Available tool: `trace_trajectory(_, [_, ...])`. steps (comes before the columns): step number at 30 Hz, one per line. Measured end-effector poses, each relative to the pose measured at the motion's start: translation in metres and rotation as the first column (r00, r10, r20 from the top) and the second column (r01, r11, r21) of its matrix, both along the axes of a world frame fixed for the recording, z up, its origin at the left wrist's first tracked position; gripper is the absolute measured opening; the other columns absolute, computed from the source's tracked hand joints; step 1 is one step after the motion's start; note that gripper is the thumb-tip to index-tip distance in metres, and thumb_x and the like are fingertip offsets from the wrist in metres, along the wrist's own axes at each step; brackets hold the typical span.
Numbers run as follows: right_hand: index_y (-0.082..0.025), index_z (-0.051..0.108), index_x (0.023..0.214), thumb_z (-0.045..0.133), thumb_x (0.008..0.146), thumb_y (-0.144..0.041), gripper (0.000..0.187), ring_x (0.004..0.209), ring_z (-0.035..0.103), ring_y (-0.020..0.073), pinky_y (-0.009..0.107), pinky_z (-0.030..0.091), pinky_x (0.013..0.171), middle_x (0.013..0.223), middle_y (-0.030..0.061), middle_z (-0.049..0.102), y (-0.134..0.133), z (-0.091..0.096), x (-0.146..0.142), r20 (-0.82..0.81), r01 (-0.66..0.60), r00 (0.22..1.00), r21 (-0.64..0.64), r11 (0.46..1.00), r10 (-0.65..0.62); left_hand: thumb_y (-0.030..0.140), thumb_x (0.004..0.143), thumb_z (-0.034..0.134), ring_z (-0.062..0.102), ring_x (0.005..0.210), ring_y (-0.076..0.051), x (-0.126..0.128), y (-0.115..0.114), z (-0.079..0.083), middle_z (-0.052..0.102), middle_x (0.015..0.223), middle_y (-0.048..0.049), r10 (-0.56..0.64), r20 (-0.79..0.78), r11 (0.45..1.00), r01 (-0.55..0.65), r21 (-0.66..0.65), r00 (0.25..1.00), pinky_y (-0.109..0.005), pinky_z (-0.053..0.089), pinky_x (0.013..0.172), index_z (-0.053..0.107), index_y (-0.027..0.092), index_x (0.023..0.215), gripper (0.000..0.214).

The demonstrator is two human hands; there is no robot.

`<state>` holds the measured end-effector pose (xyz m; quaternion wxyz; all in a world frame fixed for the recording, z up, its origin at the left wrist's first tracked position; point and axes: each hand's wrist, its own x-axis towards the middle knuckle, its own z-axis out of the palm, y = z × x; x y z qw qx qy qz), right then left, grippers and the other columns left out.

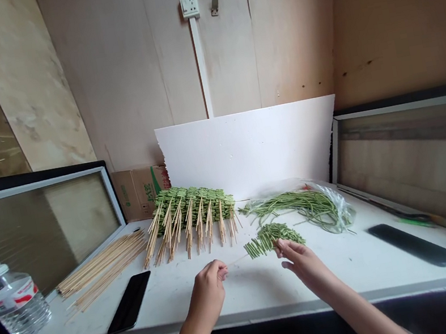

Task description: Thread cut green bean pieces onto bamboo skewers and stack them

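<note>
My left hand (pixel 210 290) is closed in a pinch on a thin bamboo skewer (pixel 235 261) that runs right toward a small pile of cut green bean pieces (pixel 272 237). At the edge of that pile my right hand (pixel 302 259) has its fingers curled on a bean piece. Behind the hands lies a row of finished bean skewers (pixel 190 213), fanned with sticks pointing toward me. To the right, long uncut green beans (pixel 303 204) spill from a clear plastic bag.
A bundle of bare skewers (pixel 102 264) lies at the left, with a black phone (pixel 129 301) in front and a water bottle (pixel 16 301) at the table's left edge. A dark flat strip (pixel 413 244) and green-handled tools lie at the right. A white board (pixel 249 148) leans behind.
</note>
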<state>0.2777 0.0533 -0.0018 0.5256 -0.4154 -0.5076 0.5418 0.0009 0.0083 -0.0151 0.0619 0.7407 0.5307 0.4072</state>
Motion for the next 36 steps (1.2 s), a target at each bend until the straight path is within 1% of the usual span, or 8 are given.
trace_trajectory(2, [-0.023, 0.068, 0.07, 0.078, 0.073, -0.063, 0.042, 0.084, 0.054, 0.0208, 0.029, 0.044, 0.069, 0.083, 0.0049, 0.061, 0.001, -0.0014, 0.0016, -0.074, -0.02, 0.997, -0.027, 0.999, 0.018, 0.017, 0.098, 0.042, 0.065, 0.071, -0.019, -0.0008, 0.0008, -0.0011, 0.067, 0.076, -0.0036, 0.002, 0.007, 1.0, -0.002, -0.01, 1.0, -0.026, 0.047, 0.067, 0.06, 0.021, 0.083, 0.024])
trace_trajectory(5, [-0.026, 0.075, 0.087, 0.083, 0.071, -0.055, 0.033, 0.084, 0.056, 0.0199, 0.029, 0.047, 0.073, 0.088, 0.0044, 0.065, 0.0022, -0.0027, 0.0047, -0.203, -0.084, 0.977, -0.065, 0.994, 0.069, 0.02, 0.098, 0.042, 0.066, 0.072, -0.019, -0.0017, 0.0022, -0.0029, 0.068, 0.075, -0.0036, -0.002, 0.026, 1.0, 0.003, -0.013, 1.0, -0.027, 0.048, 0.067, 0.06, 0.021, 0.084, 0.024])
trace_trajectory(7, [-0.028, 0.077, 0.093, 0.084, 0.072, -0.05, 0.031, 0.086, 0.058, 0.0197, 0.029, 0.048, 0.075, 0.095, 0.0046, 0.069, 0.0023, -0.0026, 0.0064, -0.246, -0.109, 0.965, -0.065, 0.992, 0.09, 0.021, 0.099, 0.042, 0.066, 0.071, -0.019, -0.002, 0.0029, -0.0038, 0.068, 0.074, -0.0033, -0.009, 0.033, 1.0, 0.008, 0.005, 0.999, -0.027, 0.048, 0.067, 0.061, 0.021, 0.084, 0.023])
trace_trajectory(11, [-0.028, 0.078, 0.091, 0.081, 0.075, -0.053, 0.03, 0.091, 0.063, 0.0234, 0.033, 0.05, 0.078, 0.101, 0.0059, 0.073, 0.0017, -0.0014, 0.0075, -0.205, -0.082, 0.976, -0.048, 0.995, 0.071, 0.02, 0.097, 0.044, 0.066, 0.068, -0.018, -0.0017, 0.0028, -0.0034, 0.068, 0.073, -0.0025, -0.017, 0.033, 0.999, 0.016, 0.044, 0.999, -0.026, 0.048, 0.066, 0.061, 0.021, 0.083, 0.022])
trace_trajectory(17, [-0.028, 0.078, 0.097, 0.078, 0.074, -0.061, 0.04, 0.107, 0.065, 0.0302, 0.038, 0.054, 0.085, 0.108, 0.0086, 0.075, 0.0017, -0.0028, 0.0059, -0.126, -0.011, 0.992, -0.021, 1.0, 0.009, 0.017, 0.096, 0.045, 0.065, 0.066, -0.017, -0.0001, 0.0002, -0.0005, 0.067, 0.071, -0.0021, -0.016, 0.011, 0.996, 0.015, 0.088, 1.0, -0.025, 0.048, 0.064, 0.064, 0.021, 0.083, 0.023])
trace_trajectory(24, [-0.026, 0.078, 0.093, 0.089, 0.063, -0.056, 0.044, 0.115, 0.065, 0.033, 0.04, 0.054, 0.091, 0.103, 0.0097, 0.077, 0.0012, -0.0048, 0.0016, -0.259, 0.0, 0.966, -0.094, 0.996, -0.025, 0.014, 0.096, 0.045, 0.062, 0.067, -0.016, 0.0004, 0.0012, -0.0044, 0.065, 0.073, -0.0014, -0.009, -0.001, 0.996, 0.009, 0.088, 1.0, -0.024, 0.046, 0.065, 0.063, 0.02, 0.085, 0.022])
trace_trajectory(31, [-0.026, 0.077, 0.096, 0.085, 0.065, -0.061, 0.047, 0.122, 0.063, 0.0349, 0.042, 0.055, 0.092, 0.114, 0.0114, 0.076, 0.0019, -0.0067, 0.0016, -0.213, 0.024, 0.976, -0.081, 0.996, -0.041, 0.013, 0.095, 0.047, 0.062, 0.065, -0.016, 0.0008, 0.0004, -0.0024, 0.066, 0.071, -0.0016, -0.004, -0.011, 0.993, 0.005, 0.116, 1.0, -0.024, 0.045, 0.063, 0.063, 0.02, 0.082, 0.022])
trace_trajectory(36, [-0.027, 0.079, 0.093, 0.086, 0.066, -0.058, 0.042, 0.122, 0.063, 0.0346, 0.042, 0.055, 0.092, 0.114, 0.0105, 0.076, 0.0042, -0.0102, 0.0018, -0.233, 0.023, 0.972, -0.08, 0.997, -0.041, 0.013, 0.094, 0.047, 0.063, 0.065, -0.016, 0.001, 0.0, -0.0022, 0.067, 0.071, -0.002, 0.001, -0.013, 0.993, 0.0, 0.117, 1.0, -0.024, 0.046, 0.063, 0.064, 0.02, 0.082, 0.022])
